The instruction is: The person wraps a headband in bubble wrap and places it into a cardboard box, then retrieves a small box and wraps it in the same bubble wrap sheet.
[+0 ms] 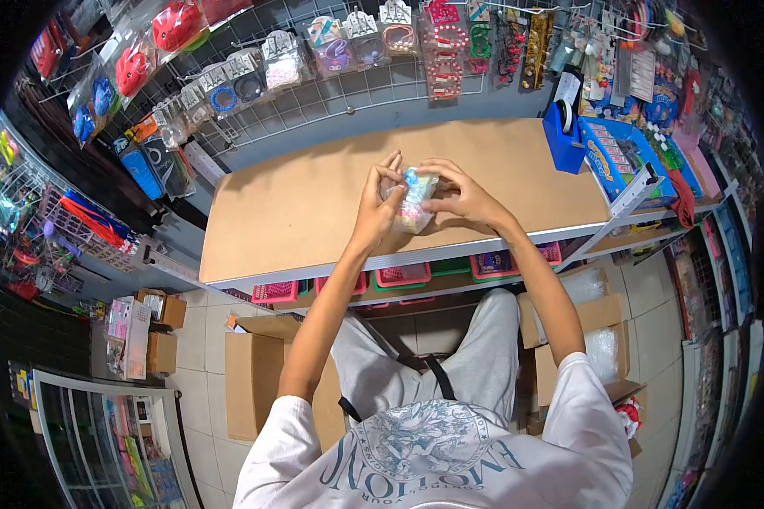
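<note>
Clear plastic packet of pastel items (413, 204) sat pinched between my left hand (375, 204) and right hand (460, 197) above the brown fibreboard bench (297, 204).

Bare brown tabletop (297, 204) lies open left of both hands; a blue tape dispenser (562, 136) and boxes (620, 157) crowd the right end.

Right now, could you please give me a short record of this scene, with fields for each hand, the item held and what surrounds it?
left hand: fingers pinch the top left of the clear packet
right hand: holds the packet from the right side
clear packet: small, with pastel contents, held just above the tabletop
tabletop: brown board on a metal frame
tape dispenser: blue, at the table's far right corner
wire grid: on the wall behind, hung with packaged trinkets
cardboard boxes: on the floor, under and beside the table
</note>
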Available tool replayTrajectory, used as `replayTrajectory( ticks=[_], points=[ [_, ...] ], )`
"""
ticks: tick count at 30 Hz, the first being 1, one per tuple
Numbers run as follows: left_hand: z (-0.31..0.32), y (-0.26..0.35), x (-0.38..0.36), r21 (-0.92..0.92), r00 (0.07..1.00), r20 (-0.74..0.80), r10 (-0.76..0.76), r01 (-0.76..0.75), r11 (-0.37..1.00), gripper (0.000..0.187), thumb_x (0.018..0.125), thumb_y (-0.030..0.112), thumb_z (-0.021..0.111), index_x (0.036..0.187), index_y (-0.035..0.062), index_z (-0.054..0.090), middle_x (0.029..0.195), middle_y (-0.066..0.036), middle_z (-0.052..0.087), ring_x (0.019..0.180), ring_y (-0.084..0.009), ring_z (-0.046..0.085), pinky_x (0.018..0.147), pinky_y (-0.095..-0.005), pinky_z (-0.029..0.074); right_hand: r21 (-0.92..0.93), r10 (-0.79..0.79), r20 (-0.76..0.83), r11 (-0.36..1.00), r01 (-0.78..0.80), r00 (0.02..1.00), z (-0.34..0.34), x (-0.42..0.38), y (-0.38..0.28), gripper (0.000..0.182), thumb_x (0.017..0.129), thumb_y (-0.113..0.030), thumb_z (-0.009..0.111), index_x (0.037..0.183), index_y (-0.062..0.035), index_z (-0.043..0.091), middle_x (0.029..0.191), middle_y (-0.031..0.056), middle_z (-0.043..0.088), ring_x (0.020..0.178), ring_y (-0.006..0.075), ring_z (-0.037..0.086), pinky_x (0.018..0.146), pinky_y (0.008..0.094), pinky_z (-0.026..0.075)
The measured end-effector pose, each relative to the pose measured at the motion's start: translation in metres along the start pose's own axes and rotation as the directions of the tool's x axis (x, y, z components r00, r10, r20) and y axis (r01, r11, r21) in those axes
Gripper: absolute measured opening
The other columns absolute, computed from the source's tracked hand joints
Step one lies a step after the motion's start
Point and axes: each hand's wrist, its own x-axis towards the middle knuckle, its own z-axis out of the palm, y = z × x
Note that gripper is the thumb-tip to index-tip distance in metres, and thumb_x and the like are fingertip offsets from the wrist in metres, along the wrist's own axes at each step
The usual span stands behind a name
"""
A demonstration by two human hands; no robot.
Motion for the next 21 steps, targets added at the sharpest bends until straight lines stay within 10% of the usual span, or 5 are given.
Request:
replayTrajectory(
  ticks=[2,5,9,15,21],
  points=[
    [0.003,0.001,0.000,-0.106,0.998,-0.039,-0.041,0.036,0.994,0.022,0.092,-0.013,0.057,0.106,0.0029,0.051,0.159,-0.025,0.033,0.154,-0.0362,0.026,0.125,-0.0436,0.026,0.200,0.156,-0.081,0.970,-0.137,0.984,0.006,-0.004,-0.006,0.059,0.083,-0.033,0.084,0.133,-0.0100,0.062,0.145,0.0118,0.047,0.133,0.0333,0.051,0.111,0.0406,0.045],
    [-0.001,-0.005,0.003,-0.209,0.996,-0.050,-0.077,0.065,0.976,0.025,0.089,-0.015,0.058,0.103,0.0043,0.052,0.159,-0.026,0.034,0.154,-0.0351,0.026,0.125,-0.0434,0.025,-0.275,-0.087,-0.279,0.961,0.007,0.956,0.016,-0.008,-0.004,0.058,0.086,-0.036,0.081,0.134,-0.0111,0.060,0.143,0.0124,0.051,0.134,0.0312,0.052,0.107,0.0409,0.047],
    [-0.003,-0.005,0.005,-0.328,0.987,-0.065,-0.145,0.116,0.938,0.027,0.087,-0.017,0.060,0.102,0.0041,0.052,0.159,-0.028,0.033,0.154,-0.0337,0.026,0.125,-0.0414,0.026,-0.764,-0.293,-0.050,0.627,0.153,0.955,0.039,-0.024,-0.033,0.069,0.082,-0.054,0.078,0.136,-0.0139,0.060,0.143,0.0110,0.055,0.136,0.0304,0.050,0.110,0.0456,0.041],
    [-0.011,0.005,0.008,-0.380,0.976,-0.022,-0.215,0.191,0.905,0.024,0.090,-0.014,0.059,0.106,0.0028,0.053,0.157,-0.028,0.036,0.153,-0.0332,0.028,0.124,-0.0392,0.029,-0.621,-0.278,0.032,0.747,0.237,0.960,0.024,-0.007,0.004,0.066,0.079,-0.050,0.080,0.136,-0.0219,0.061,0.143,0.0069,0.056,0.138,0.0339,0.047,0.113,0.0503,0.038],
    [-0.031,0.034,-0.009,0.058,0.992,0.058,0.115,-0.119,0.991,0.035,0.094,0.009,0.068,0.125,0.0064,0.052,0.157,-0.023,0.040,0.150,-0.0332,0.034,0.121,-0.0442,0.030,-0.554,-0.184,0.026,0.816,0.168,0.983,0.005,-0.024,-0.007,0.072,0.081,-0.040,0.081,0.145,-0.0217,0.052,0.149,0.0127,0.050,0.143,0.0355,0.042,0.118,0.0497,0.033]
  ],
)
